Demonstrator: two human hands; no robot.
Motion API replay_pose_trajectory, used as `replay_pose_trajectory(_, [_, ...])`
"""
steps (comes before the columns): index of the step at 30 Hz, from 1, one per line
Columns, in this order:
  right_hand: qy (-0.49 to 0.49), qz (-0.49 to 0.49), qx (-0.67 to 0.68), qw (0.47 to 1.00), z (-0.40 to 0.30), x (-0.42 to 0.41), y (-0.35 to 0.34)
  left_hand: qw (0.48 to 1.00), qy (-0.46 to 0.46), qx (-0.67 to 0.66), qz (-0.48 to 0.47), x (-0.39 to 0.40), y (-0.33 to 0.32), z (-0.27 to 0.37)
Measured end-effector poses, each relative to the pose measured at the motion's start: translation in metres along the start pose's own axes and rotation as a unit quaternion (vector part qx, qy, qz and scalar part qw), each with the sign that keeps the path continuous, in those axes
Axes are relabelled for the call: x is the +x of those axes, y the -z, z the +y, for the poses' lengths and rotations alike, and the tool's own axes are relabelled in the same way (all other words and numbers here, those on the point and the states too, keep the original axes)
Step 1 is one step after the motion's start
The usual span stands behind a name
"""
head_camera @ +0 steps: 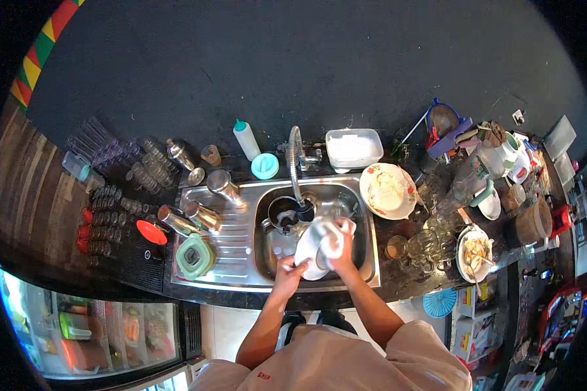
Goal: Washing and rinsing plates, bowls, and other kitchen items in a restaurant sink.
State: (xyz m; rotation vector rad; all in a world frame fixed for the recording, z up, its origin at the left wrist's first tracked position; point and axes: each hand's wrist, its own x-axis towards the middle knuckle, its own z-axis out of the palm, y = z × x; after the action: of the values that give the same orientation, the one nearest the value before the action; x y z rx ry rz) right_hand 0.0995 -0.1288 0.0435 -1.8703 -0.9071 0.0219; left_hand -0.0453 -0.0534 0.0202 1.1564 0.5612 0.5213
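Over the steel sink basin (pixel 372 254), my left hand (pixel 288 278) grips the near left edge of a white plate (pixel 304 251). The plate is tilted. My right hand (pixel 342 247) presses a blurred white thing (pixel 331 239) against it, perhaps a cloth or a soapy sponge; I cannot tell which. A flexible metal faucet hose (pixel 294 156) hangs above the basin, its dark spray head (pixel 305 211) just beyond the plate. Beneath the hose stands a dark pot or bowl (pixel 279 210) with some foam in it. The plate hides part of the basin floor.
Metal tumblers (pixel 203 215) and a green lidded container (pixel 195 256) occupy the left drainboard (pixel 235 234). Rows of glasses stand farther left. To the right are a flowered bowl (pixel 389 193), glass mugs (pixel 430 244) and a plate with food scraps (pixel 474 254). A white plastic tub (pixel 354 149) sits behind.
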Motion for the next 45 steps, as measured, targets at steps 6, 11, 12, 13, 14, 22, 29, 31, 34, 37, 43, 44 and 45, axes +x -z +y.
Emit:
replay_pose_trajectory(6, [-0.204, 0.022, 0.363, 0.909, -0.002, 0.012, -0.037, 0.999, 0.021, -0.03, -0.006, -0.001, 0.026, 0.015])
replay_pose_trajectory(11, [0.116, 0.104, -0.002, 0.988, -0.098, -0.009, -0.053, 0.996, -0.076, -0.043, -0.002, 0.004, 0.042, 0.011])
replay_pose_trajectory(12, [0.16, 0.063, -0.035, 0.985, -0.101, -0.014, -0.052, 0.996, -0.072, -0.043, -0.008, 0.0, 0.045, 0.015])
replay_pose_trajectory(13, [0.203, 0.022, -0.068, 0.977, -0.101, -0.018, -0.05, 0.997, -0.062, -0.039, -0.017, -0.006, 0.047, 0.025])
replay_pose_trajectory(14, [0.169, 0.036, -0.075, 0.982, -0.088, -0.016, -0.045, 0.998, -0.051, -0.035, -0.026, -0.01, 0.052, 0.031])
replay_pose_trajectory(22, [0.194, 0.13, -0.082, 0.969, -0.116, -0.03, -0.054, 0.996, 0.048, 0.032, -0.071, -0.005, 0.09, 0.025])
replay_pose_trajectory(29, [0.14, 0.084, -0.088, 0.983, -0.098, -0.043, -0.083, 0.998, -0.022, -0.001, -0.06, -0.003, 0.108, 0.005])
replay_pose_trajectory(31, [0.138, 0.068, 0.002, 0.988, -0.065, -0.049, -0.079, 0.996, 0.003, 0.009, -0.09, -0.002, 0.106, 0.014])
replay_pose_trajectory(34, [-0.255, 0.16, 0.259, 0.918, -0.06, -0.028, -0.075, 0.994, 0.022, -0.029, -0.103, -0.003, 0.106, 0.012])
replay_pose_trajectory(37, [0.1, 0.185, -0.031, 0.977, -0.077, -0.067, -0.105, 0.988, 0.038, -0.126, -0.08, -0.002, 0.087, 0.026])
replay_pose_trajectory(43, [-0.357, 0.286, 0.445, 0.77, -0.008, -0.047, -0.106, 0.962, 0.043, -0.256, -0.082, 0.0, 0.087, 0.001])
replay_pose_trajectory(44, [-0.365, 0.279, 0.475, 0.75, -0.006, -0.04, -0.108, 0.959, 0.07, -0.266, -0.065, 0.003, 0.088, 0.002])
replay_pose_trajectory(45, [-0.372, 0.277, 0.504, 0.728, 0.001, -0.037, -0.109, 0.955, 0.101, -0.275, -0.053, 0.005, 0.085, 0.004])
